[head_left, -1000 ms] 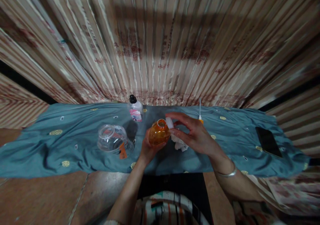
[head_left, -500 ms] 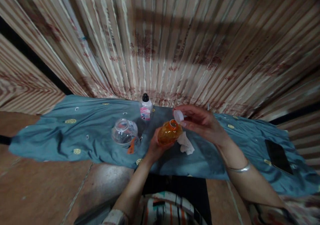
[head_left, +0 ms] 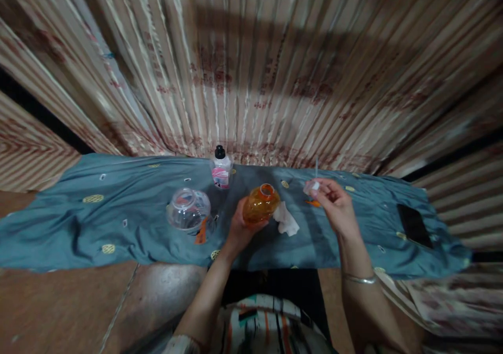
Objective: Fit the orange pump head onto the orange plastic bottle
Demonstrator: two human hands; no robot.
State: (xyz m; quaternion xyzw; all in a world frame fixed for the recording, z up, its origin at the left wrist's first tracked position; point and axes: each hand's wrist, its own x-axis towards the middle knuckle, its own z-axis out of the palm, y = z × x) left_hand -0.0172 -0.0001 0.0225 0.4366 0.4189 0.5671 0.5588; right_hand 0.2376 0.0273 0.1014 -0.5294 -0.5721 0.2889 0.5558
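Left hand (head_left: 237, 227): wraps the round orange bottle (head_left: 260, 205) from below and behind, fingers clenched around its body
Orange bottle: held tilted just above the blue cloth (head_left: 98, 223), open mouth facing up and away from the person, no cap on it
Right hand (head_left: 336, 207): raised to the right of the bottle, well apart from it; thumb and fingertips pinch a small white cap (head_left: 310, 187)
White cap: clear of the bottle mouth, above the right part of the cloth
Crumpled white tissue (head_left: 286, 220): lies on the cloth just beside the bottle, between the two hands
Clear glass jar (head_left: 188, 210): lies on its side left of the orange bottle, an orange tag at its base
Small white bottle (head_left: 220, 172): stands upright with a black cap and pink label, near the far edge of the cloth
Thin white stick (head_left: 316, 168): upright behind the right hand; what it belongs to cannot be told
Black phone (head_left: 414, 225): flat on the cloth at far right
Right wrist: carries a silver bangle (head_left: 359, 278)
Backdrop: striped curtain (head_left: 251, 66) hanging behind the cloth
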